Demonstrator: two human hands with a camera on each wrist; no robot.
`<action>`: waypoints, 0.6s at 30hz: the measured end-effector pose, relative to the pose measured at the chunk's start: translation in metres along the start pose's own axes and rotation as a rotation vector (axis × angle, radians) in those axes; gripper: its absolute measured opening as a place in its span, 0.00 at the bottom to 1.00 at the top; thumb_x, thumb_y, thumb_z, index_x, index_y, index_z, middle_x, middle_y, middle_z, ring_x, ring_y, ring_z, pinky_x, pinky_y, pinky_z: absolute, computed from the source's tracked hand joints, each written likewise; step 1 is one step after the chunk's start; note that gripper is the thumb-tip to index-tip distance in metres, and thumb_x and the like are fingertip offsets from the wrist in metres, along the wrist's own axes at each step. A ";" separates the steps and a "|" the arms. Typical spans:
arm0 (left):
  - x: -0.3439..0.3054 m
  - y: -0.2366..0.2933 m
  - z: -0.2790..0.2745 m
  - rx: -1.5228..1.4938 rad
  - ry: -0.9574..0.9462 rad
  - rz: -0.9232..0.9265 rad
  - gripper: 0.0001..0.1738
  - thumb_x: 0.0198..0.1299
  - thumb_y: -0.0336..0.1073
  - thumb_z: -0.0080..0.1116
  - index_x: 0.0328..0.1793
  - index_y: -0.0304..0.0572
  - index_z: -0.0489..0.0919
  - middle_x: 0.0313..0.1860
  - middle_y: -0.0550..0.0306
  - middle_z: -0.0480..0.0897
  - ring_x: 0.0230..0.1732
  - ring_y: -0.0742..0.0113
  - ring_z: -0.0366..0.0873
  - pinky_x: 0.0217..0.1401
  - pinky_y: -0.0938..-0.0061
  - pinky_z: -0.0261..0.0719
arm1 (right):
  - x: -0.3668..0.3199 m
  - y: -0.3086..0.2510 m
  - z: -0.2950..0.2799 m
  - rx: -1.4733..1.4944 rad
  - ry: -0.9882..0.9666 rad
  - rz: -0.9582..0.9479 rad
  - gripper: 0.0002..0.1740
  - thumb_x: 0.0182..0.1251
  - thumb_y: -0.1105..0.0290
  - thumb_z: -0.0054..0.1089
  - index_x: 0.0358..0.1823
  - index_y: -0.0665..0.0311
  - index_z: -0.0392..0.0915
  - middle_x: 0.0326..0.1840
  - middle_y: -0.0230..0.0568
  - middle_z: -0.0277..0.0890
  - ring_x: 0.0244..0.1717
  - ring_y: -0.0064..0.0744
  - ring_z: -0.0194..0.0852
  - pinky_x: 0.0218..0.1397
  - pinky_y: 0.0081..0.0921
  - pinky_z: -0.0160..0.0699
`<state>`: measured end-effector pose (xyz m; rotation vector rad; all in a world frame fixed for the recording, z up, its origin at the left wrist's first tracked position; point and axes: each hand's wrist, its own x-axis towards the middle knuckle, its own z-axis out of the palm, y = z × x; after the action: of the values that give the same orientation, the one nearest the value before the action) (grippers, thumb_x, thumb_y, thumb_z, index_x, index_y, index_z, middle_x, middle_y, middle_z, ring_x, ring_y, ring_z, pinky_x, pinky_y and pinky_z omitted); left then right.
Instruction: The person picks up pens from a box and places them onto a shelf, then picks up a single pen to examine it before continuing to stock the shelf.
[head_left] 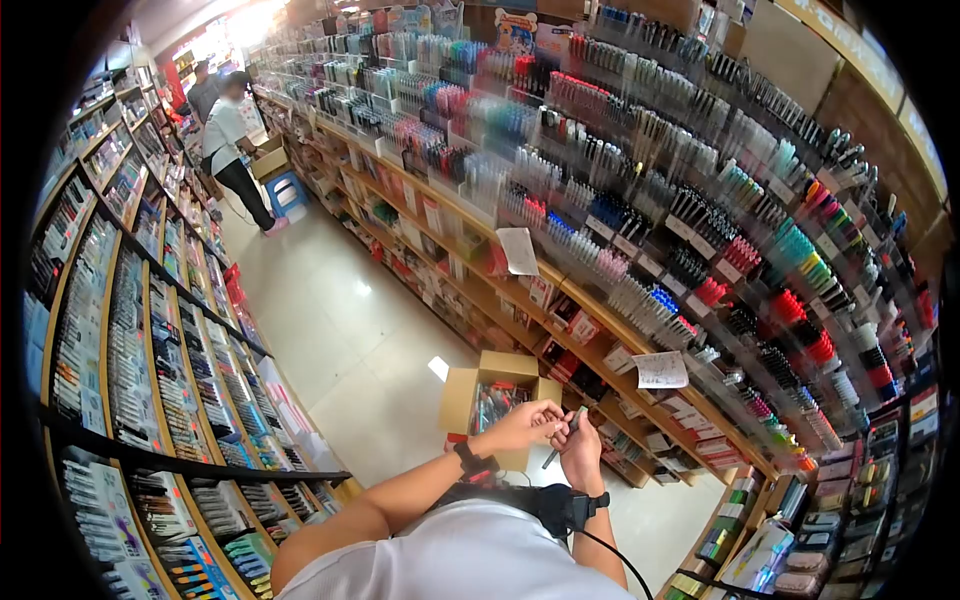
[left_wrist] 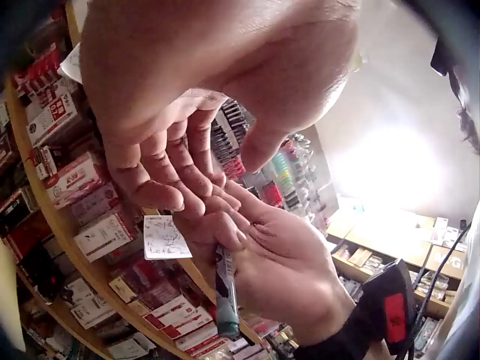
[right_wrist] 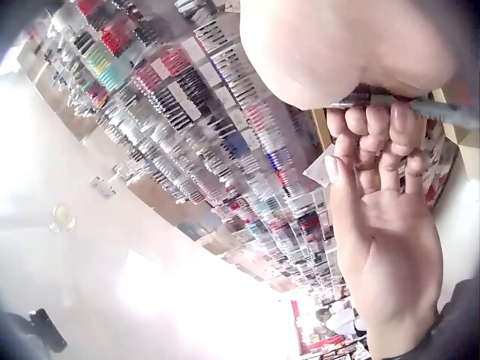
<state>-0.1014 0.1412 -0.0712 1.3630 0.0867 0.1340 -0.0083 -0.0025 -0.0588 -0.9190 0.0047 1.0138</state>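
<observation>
In front of the torso, my right hand (head_left: 582,450) grips a slim pen (left_wrist: 226,292), its fingers curled round the barrel. A dark green end of the pen sticks out below the fingers in the left wrist view. My left hand (head_left: 528,425) is close against the right one, fingers loosely bent and their tips at the right hand's fingertips. The right wrist view shows the left palm facing the camera, with its thumb apart. Behind and below the hands stands an open cardboard box (head_left: 458,395) holding many packed pens (head_left: 495,400).
A long pen rack (head_left: 600,190) runs along the right over wooden shelves (head_left: 450,235) of boxed goods. Paper notes (head_left: 662,370) hang from its edge. More stocked shelves (head_left: 130,330) curve along the left. Down the aisle, a person (head_left: 228,135) stands near a blue stool (head_left: 287,193).
</observation>
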 end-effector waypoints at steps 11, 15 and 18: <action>0.000 -0.004 0.005 0.053 0.161 0.084 0.23 0.75 0.38 0.55 0.70 0.33 0.70 0.51 0.63 0.79 0.48 0.79 0.73 0.51 0.79 0.75 | -0.002 0.000 0.016 -0.397 -0.102 -0.090 0.13 0.82 0.62 0.50 0.48 0.63 0.79 0.29 0.23 0.70 0.25 0.14 0.63 0.28 0.15 0.59; -0.003 0.003 0.000 0.018 0.156 0.021 0.16 0.75 0.37 0.54 0.60 0.32 0.79 0.40 0.66 0.81 0.39 0.82 0.74 0.44 0.82 0.74 | 0.001 0.007 0.011 -0.396 -0.112 -0.084 0.14 0.82 0.61 0.50 0.42 0.62 0.79 0.29 0.22 0.69 0.26 0.13 0.61 0.29 0.14 0.57; -0.004 -0.001 -0.002 -0.118 0.232 0.035 0.12 0.74 0.34 0.55 0.55 0.33 0.82 0.38 0.66 0.83 0.36 0.82 0.76 0.40 0.82 0.75 | 0.000 0.009 0.013 -0.511 -0.152 -0.118 0.16 0.82 0.60 0.50 0.36 0.62 0.78 0.29 0.21 0.68 0.27 0.12 0.58 0.30 0.16 0.56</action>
<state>-0.1060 0.1423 -0.0728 1.2279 0.2460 0.3214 -0.0202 0.0079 -0.0568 -1.2849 -0.4495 0.9886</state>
